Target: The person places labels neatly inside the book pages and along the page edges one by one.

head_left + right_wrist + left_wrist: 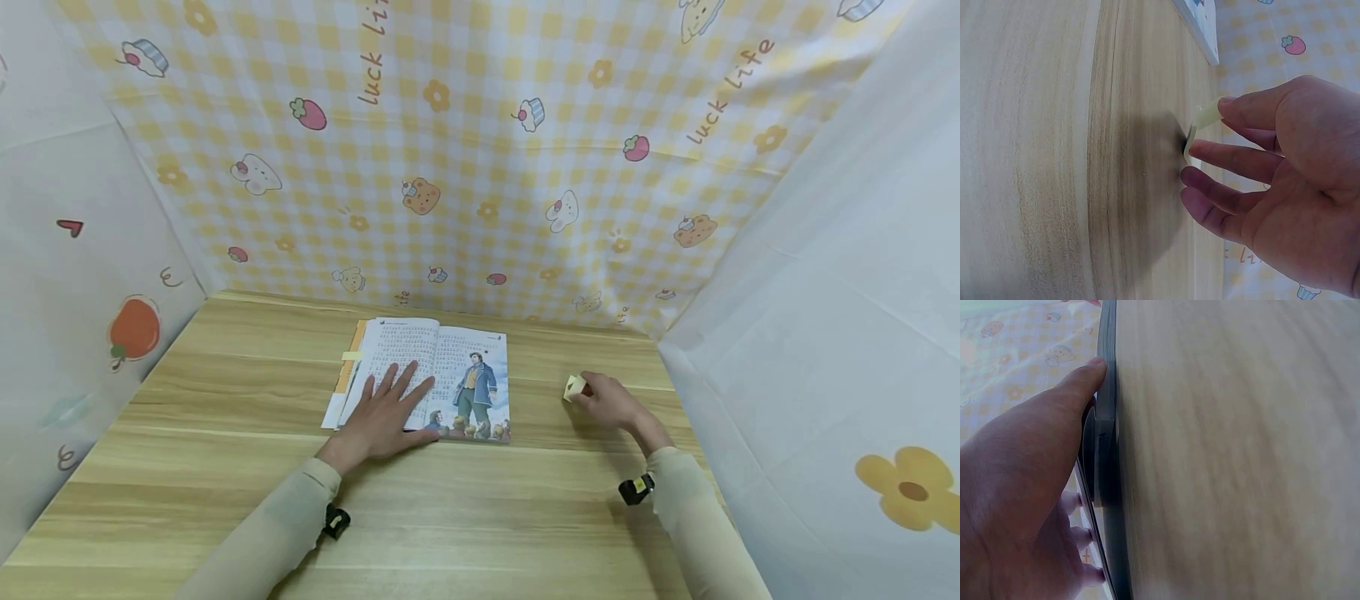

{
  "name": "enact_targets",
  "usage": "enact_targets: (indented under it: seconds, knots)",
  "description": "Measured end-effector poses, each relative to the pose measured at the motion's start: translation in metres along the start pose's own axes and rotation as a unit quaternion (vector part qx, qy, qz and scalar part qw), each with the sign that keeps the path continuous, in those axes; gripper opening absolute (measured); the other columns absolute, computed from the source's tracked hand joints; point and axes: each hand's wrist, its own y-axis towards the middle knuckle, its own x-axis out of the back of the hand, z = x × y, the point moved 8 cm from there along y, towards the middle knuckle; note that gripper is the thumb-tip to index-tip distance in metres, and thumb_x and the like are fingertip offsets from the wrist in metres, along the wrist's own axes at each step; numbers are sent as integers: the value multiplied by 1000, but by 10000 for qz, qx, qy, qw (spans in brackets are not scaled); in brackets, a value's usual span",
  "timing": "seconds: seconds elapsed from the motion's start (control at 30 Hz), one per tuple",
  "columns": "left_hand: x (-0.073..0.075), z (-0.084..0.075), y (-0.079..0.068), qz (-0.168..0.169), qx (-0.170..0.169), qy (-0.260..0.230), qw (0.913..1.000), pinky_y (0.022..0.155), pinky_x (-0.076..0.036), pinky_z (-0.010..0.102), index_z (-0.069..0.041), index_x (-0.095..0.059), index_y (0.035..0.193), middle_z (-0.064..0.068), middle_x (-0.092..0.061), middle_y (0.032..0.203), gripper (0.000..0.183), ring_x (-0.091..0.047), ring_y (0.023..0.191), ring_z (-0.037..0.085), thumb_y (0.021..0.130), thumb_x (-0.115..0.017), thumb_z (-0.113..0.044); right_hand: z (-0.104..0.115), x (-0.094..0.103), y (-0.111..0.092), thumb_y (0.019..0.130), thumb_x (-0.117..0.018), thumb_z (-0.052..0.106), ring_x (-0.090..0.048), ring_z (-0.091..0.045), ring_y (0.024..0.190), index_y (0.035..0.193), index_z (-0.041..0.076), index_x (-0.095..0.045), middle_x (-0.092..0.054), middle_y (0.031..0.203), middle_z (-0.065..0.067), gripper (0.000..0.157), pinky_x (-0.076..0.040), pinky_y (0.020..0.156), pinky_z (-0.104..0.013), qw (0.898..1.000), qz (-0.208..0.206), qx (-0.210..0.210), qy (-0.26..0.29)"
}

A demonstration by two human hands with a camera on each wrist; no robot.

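An open book (pixel 454 350) lies on the table, with printed text and a picture of a man in a blue coat on its right page. My left hand (pixel 381 419) rests spread over the left page, its thumb along the lower edge. To the right of the book, my right hand (pixel 611 403) pinches a pale yellow sticky note (pixel 1209 115) between thumb and index finger. The note's lower part bends down to the table, where the middle finger presses it. A yellow paper tab (pixel 352 356) sticks out from the book's left side.
The wood-grain table (pixel 480 517) backs onto a yellow checked cloth (pixel 480 242) with cartoon prints. White cloth walls stand on the left and right. A black strap device (pixel 636 490) sits on the right wrist and another (pixel 337 522) on the left.
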Motion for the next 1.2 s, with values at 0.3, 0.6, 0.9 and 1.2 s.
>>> enact_targets:
  seconds: [0.3,0.6,0.9,1.2]
  knots:
    - [-1,1,0,6,4,-62,10000,134,-13,85,-22,-34,180,20,-16,191,96,-14,175,56,104,-70,-69,0,0,-1,113,-68,17,-65,-16,87,111,3,-69,-77,101,-12,15,-54,79,-33,9999,152,80,6]
    - [-1,1,-1,13,-17,-59,10000,135,-12,85,-22,-34,180,20,-15,191,96,-13,175,56,105,-70,-68,3,-1,-2,113,-68,17,-72,-18,95,112,4,-70,-80,106,-14,14,-59,85,-37,9997,154,150,131]
    - [-1,1,-1,-6,-12,-54,10000,135,-12,85,-22,-34,180,19,-15,191,95,-13,175,55,105,-70,-68,-2,-3,-2,113,-67,18,-73,-22,93,106,6,-68,-80,105,-15,15,-62,82,-40,9998,17,30,200]
    - [-1,2,0,-20,-30,-20,10000,134,-13,85,-21,-35,179,20,-16,191,96,-14,175,56,104,-71,-69,1,-4,-2,114,-67,17,-79,-33,109,109,8,-70,-81,114,-17,11,-66,93,-53,9988,-267,280,296]
